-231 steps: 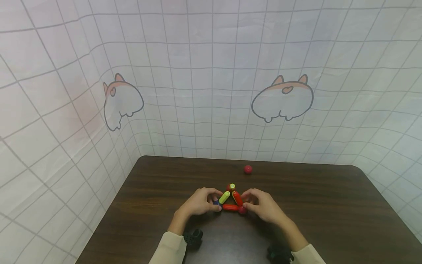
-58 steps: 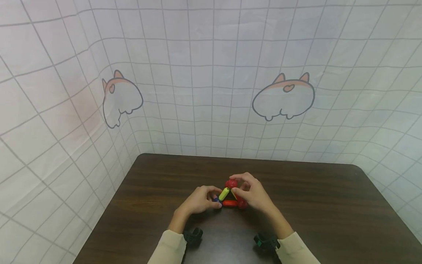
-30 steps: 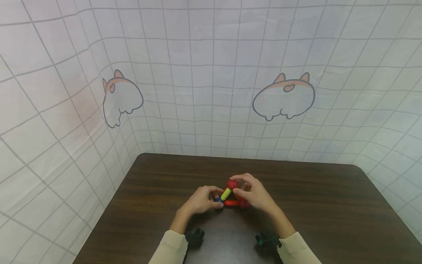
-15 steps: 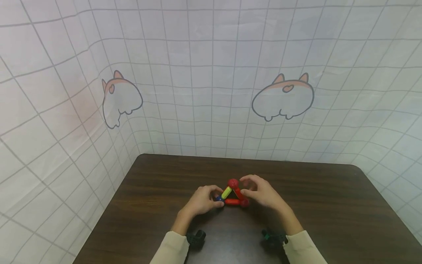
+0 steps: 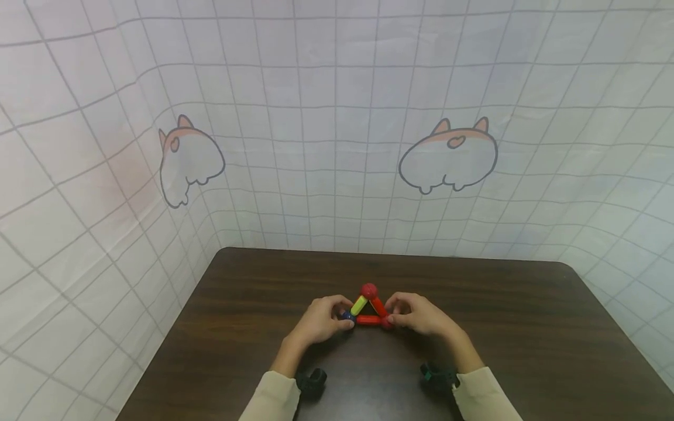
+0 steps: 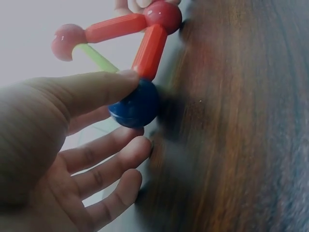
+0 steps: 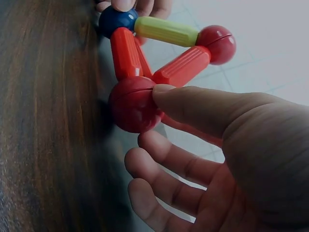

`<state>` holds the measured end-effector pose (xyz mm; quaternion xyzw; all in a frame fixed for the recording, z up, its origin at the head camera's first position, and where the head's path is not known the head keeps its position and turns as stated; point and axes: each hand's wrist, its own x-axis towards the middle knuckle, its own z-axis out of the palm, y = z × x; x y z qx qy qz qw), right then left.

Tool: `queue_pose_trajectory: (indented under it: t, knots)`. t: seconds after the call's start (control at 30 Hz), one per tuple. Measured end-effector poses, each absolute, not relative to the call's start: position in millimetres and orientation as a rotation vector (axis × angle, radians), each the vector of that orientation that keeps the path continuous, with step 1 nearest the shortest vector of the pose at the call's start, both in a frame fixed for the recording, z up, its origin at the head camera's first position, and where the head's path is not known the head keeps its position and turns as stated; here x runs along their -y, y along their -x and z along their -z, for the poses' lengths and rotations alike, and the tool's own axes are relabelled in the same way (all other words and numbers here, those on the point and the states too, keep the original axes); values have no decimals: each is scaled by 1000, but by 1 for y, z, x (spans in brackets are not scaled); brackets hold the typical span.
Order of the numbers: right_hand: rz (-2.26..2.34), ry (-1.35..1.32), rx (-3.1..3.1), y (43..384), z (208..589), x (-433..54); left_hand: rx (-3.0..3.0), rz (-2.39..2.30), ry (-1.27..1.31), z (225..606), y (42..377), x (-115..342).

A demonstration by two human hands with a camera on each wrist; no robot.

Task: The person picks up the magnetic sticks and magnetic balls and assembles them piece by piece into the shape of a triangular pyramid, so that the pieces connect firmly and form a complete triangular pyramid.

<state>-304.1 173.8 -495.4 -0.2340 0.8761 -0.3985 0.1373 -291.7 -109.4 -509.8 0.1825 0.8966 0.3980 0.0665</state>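
Observation:
A frame of magnetic balls and rods stands on the table. My left hand (image 5: 318, 320) pinches the blue ball (image 6: 137, 106) at its near left corner. At the near right corner, my right hand (image 5: 421, 316) holds a red ball (image 7: 133, 106) between thumb and fingers. A red rod (image 5: 368, 320) joins these two balls along the tabletop. From the corners, a yellow-green rod (image 7: 166, 31) and another red rod (image 7: 183, 67) slope up to a raised red ball (image 5: 369, 290), which neither hand touches. Further red pieces behind are partly hidden.
The dark wooden table (image 5: 526, 327) reaches back to a white grid-patterned cloth (image 5: 316, 146), which hangs behind it and along both sides. Dark straps with camera mounts (image 5: 312, 383) are on the wrists.
A red ball, loose at the back earlier, now tops the frame. My right hand has let go of it and moved down to the near right red ball. The left hand stays on the blue ball.

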Motion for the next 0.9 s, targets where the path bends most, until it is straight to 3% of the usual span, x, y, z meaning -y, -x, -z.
queue_pose_trajectory:
  t: [0.9]
  knots:
    - [1165, 663, -2527, 310, 499, -176, -2718, -1241, -510, 515, 294, 116]
